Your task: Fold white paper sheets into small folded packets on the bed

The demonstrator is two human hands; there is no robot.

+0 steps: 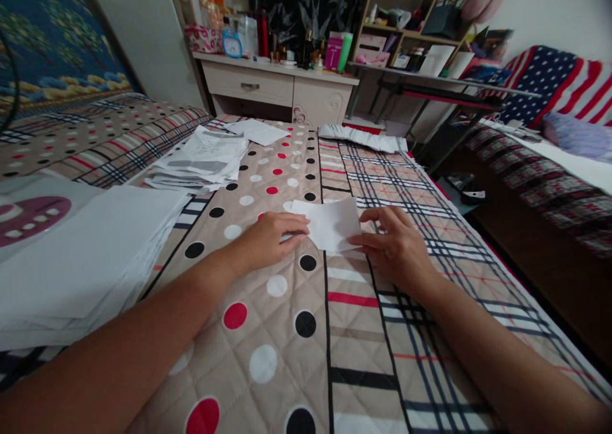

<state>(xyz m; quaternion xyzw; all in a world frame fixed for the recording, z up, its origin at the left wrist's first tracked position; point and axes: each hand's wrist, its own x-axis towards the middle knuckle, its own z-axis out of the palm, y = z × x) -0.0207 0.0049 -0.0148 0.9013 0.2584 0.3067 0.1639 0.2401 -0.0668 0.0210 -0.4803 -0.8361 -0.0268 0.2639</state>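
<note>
Over the dotted quilt (287, 370), a white paper (332, 224) spans both hands: the left hand (270, 239) pinches its left edge, the right hand (396, 246) its right edge. Probably light, bendy and easily creased, it suits gentle holds at opposite edges.

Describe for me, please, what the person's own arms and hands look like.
The left hand and right hand are bare, without gloves; whether a ring is worn cannot be told. The left forearm and right forearm are bare too, with no sleeve, watch or bracelet in view.
</note>
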